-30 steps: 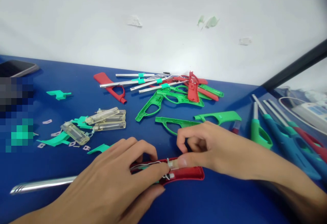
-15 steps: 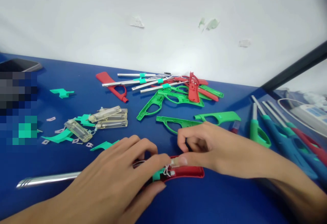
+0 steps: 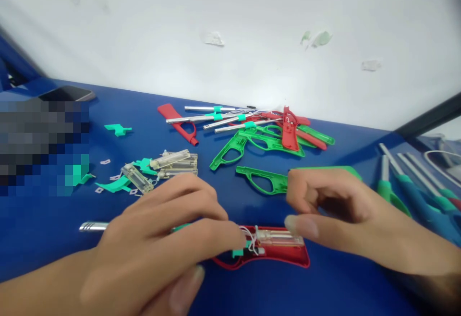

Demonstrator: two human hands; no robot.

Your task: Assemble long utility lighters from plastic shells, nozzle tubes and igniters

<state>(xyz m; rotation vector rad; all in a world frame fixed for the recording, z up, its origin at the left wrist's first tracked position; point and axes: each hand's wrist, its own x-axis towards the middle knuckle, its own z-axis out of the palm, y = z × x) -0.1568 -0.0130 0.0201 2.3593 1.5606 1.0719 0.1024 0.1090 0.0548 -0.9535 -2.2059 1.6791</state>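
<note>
Two hands on this, and the right hand (image 3: 334, 210) is nearer the clear tank (image 3: 275, 238): it lies in the red half-shell (image 3: 284, 257) on the blue surface (image 3: 252, 292), mostly left of the thumb tip, long axis running left-right with the shell. Right thumb and curled fingers are apart, nothing pinched. Left hand (image 3: 165, 244) covers the shell's left end; can't tell if it's gripping.

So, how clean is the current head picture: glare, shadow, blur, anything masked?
Head view: bright sheen on the white wall; highlights on the metal tube by the left hand; soft shadow across the blue table toward the right; slight softness on the right hand; dark top-right corner; pixelated block masking part of the left edge.
</note>
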